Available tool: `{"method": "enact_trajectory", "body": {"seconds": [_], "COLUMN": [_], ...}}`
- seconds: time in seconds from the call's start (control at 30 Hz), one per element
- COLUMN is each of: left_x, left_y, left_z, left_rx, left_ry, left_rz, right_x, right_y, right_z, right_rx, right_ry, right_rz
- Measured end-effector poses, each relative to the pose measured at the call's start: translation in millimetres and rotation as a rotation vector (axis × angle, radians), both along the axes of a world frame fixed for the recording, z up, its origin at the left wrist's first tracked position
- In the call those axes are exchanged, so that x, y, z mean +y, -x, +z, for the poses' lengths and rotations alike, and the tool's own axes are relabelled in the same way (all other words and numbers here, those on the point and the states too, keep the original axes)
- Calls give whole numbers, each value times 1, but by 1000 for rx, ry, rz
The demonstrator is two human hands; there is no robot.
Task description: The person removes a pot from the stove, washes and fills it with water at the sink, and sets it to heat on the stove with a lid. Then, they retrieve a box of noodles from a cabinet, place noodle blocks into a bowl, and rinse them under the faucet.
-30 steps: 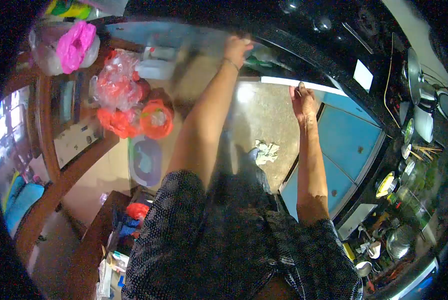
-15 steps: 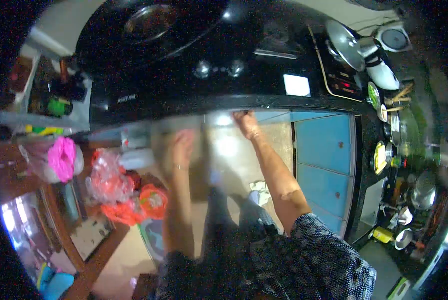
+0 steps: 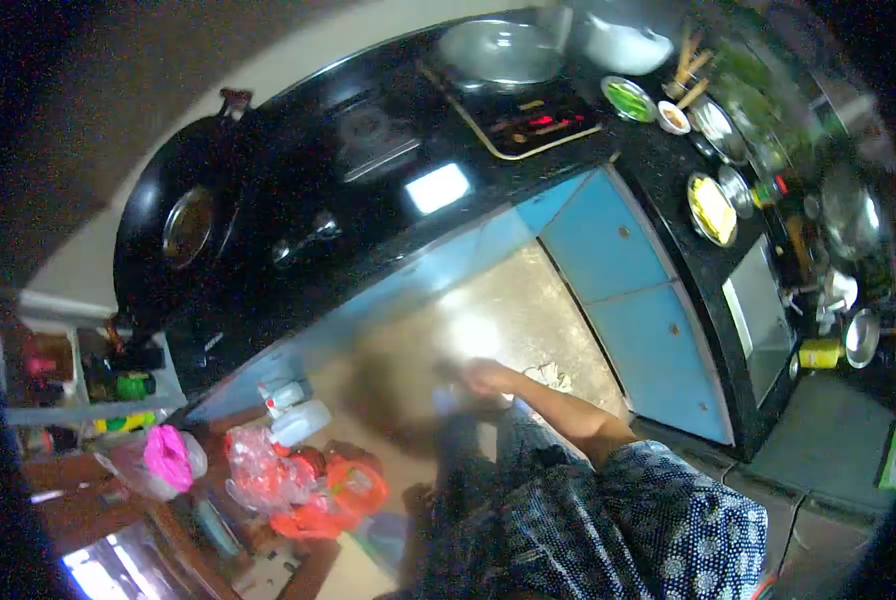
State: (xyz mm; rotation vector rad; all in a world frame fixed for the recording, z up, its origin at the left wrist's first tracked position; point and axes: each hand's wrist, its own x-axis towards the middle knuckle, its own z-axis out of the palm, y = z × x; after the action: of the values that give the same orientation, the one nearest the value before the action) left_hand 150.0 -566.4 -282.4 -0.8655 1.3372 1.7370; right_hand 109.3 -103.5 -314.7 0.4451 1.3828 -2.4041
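Observation:
My right hand [image 3: 489, 378] hangs low over the floor, in front of my legs and well below the counter edge. Motion smears its fingers, so I cannot tell whether they are curled or apart; no held thing shows. Behind it lies the pale floor [image 3: 508, 295], with a crumpled whitish cloth [image 3: 548, 377] close to the wrist. My left hand is out of view.
Along the black counter [image 3: 368, 215] are a wok [image 3: 148, 215], an induction cooktop [image 3: 528, 130] with a pot [image 3: 503, 52], and a plate of green vegetables [image 3: 628, 100]. Blue cabinets [image 3: 608, 240] stand below. Red plastic bags [image 3: 333, 500] lie at the lower left.
The view has swung toward the right side of the counter. My right hand has dropped from the counter edge toward my body, and my left hand has gone out of view.

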Motion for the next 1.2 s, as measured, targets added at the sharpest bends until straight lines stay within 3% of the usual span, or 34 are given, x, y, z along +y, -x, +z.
{"method": "enact_trajectory", "body": {"seconds": [0.03,0.07,0.13,0.17,0.2,0.23,0.27,0.3,0.37,0.43,0.47,0.5,0.57,0.6,0.67,0.73,0.8,0.83,0.87,1.0,1.13,1.2], "left_x": [8,19,49,63,82,100,122,159,221,278,299,353,430,457,504,543,576,593,608,659,705,721], "left_y": [4,8,19,24,37,43,48,59,65,34,9,2,-40,-53,-72,-87,-95,-98,-101,-107,-109,-102], "left_z": [-1,-2,-10,-18,-28,-30,-35,-40,-37,-80,-62,-24,42,61,87,103,112,116,117,125,129,120], "left_rx": [-9,-17,-33,-23,479,989,1002,731,175,645,647,-21,89,92,205,255,300,346,393,403,478,418], "left_ry": [13,27,54,52,99,136,125,42,-96,254,255,-83,103,104,24,-21,-65,-74,-83,-189,-144,-169], "left_rz": [-22,-41,-71,-91,-441,-783,-801,-816,-820,-922,-940,-663,-687,-695,-1024,-1076,-1125,-1149,-1171,-1160,-1186,-1092], "right_x": [13,0,24,35,40,43,48,63,99,123,131,139,160,170,195,237,292,321,352,461,550,572], "right_y": [-37,-89,-148,-178,-215,-258,-290,-304,-333,-379,-400,-410,-417,-414,-406,-401,-393,-386,-382,-357,-341,-334], "right_z": [4,-29,42,41,29,18,12,29,73,65,59,67,103,119,146,164,180,201,218,277,271,271], "right_rx": [-188,-220,55,-266,-586,-413,-239,-235,-783,-711,-643,-644,-715,-713,-605,-428,-449,-369,-374,-312,-405,-469], "right_ry": [-100,121,-207,-110,-2,-127,-256,-259,-24,-34,-58,-49,-55,-51,-239,-553,-923,-856,-1135,-1624,-1614,-1647], "right_rz": [191,-106,-114,-125,-132,-220,-310,-334,-542,-688,-811,-823,-1099,-1106,-1253,-1269,-1283,-1336,-1229,-968,-749,-489]}}
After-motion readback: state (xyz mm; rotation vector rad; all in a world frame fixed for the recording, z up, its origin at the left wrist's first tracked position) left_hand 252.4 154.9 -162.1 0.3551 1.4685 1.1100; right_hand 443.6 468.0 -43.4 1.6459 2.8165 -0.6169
